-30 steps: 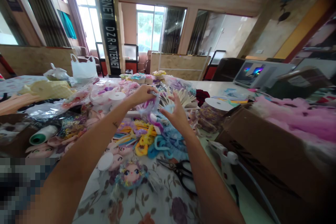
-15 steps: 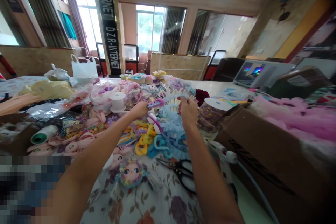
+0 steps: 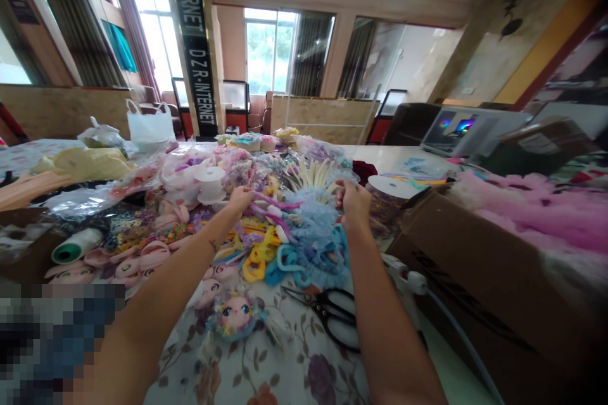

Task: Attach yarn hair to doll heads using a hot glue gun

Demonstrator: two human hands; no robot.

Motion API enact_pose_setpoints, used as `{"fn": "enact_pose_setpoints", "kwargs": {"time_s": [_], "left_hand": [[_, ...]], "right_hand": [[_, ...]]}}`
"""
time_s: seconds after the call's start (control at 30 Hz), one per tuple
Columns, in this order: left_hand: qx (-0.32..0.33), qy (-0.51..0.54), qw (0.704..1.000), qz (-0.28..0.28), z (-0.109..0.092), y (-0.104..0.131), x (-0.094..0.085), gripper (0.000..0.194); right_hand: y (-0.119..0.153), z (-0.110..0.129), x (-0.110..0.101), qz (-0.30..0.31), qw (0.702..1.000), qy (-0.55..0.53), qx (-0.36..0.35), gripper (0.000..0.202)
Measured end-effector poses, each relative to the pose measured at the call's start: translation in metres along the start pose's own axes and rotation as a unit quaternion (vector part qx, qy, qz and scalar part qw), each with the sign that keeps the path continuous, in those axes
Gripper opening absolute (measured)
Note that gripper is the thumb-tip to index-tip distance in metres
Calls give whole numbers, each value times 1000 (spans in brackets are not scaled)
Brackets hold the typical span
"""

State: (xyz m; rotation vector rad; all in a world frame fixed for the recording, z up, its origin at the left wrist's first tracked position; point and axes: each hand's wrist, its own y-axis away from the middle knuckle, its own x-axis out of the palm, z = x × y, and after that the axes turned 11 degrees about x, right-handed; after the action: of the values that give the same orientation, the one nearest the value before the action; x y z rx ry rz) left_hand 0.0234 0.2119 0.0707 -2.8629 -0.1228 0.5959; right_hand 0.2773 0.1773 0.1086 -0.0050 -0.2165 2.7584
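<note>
My left hand (image 3: 242, 198) is closed with the end of a purple strip (image 3: 268, 200) in its fingers. The strip stretches right towards a pile of light blue ruffled gauze (image 3: 308, 221). At the right edge of that gauze, my right hand (image 3: 354, 199) has its fingers curled in a pinch; what they hold is too small to make out. Cream-coloured thin sticks (image 3: 308, 175) fan out behind the gauze, between the hands. Yellow fuzzy loops (image 3: 255, 266) and blue fuzzy loops (image 3: 294, 264) lie in front of it.
Black-handled scissors (image 3: 327, 313) and a doll face (image 3: 236, 311) lie on the flowered cloth (image 3: 266, 367) near me. A cardboard box (image 3: 475, 266) with pink tulle stands at right, a glue gun (image 3: 403, 275) beside it. White spool (image 3: 210, 183) and thread cone (image 3: 76, 245) are at left.
My left hand has moved left, drawing the purple strip out longer. My right hand has shifted slightly right and down. The cream sticks between the hands now show more fully.
</note>
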Motion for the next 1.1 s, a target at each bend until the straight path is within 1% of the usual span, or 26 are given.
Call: {"fn": "enact_pose_setpoints", "kwargs": {"time_s": [0.1,0.17,0.23,0.27,0.33,0.37,0.4,0.43,0.5,0.53,0.6,0.67,0.7,0.77,0.87,1.0,1.1], "left_hand": [[23,-16,998,-53,-6,1,-7,38],[61,-24,995,-74,-17,2,-10,44],[116,-19,991,-66,-32,4,-9,53],[149,-11,988,-46,-40,7,-6,56],[207,11,978,14,-56,13,2,64],[238,32,969,55,-64,17,7,67],[274,84,951,119,-72,21,10,65],[287,130,933,175,-79,25,13,56],[266,191,912,248,-91,33,12,33],[246,205,910,264,-95,37,8,27],[215,212,915,267,-100,44,-3,24],[196,199,923,263,-100,51,-18,26],[188,196,924,269,-98,54,-25,26],[175,192,918,299,-92,62,-37,24],[151,190,912,331,-81,73,-51,22],[112,171,921,331,-67,87,-67,22],[84,136,935,318,-54,97,-79,24]], "right_hand": [[4,7,0,-12,1000,-14,3,30],[9,16,3,15,1000,-9,-3,33],[18,27,7,58,998,8,-7,35],[23,33,9,86,996,22,-9,35],[35,45,12,155,986,62,-19,35],[40,50,13,196,977,84,-27,35],[46,56,13,233,967,100,-35,36],[50,60,12,265,957,112,-42,36],[56,67,8,302,945,113,-50,38],[58,69,5,309,943,108,-51,38],[60,70,-2,312,944,101,-46,38],[62,68,-9,303,947,98,-32,38],[63,65,-11,296,950,98,-23,38],[65,59,-14,286,953,96,-5,39],[69,47,-15,288,954,83,20,38],[77,31,-19,287,954,80,31,39],[86,22,-29,282,950,128,22,39]]}}
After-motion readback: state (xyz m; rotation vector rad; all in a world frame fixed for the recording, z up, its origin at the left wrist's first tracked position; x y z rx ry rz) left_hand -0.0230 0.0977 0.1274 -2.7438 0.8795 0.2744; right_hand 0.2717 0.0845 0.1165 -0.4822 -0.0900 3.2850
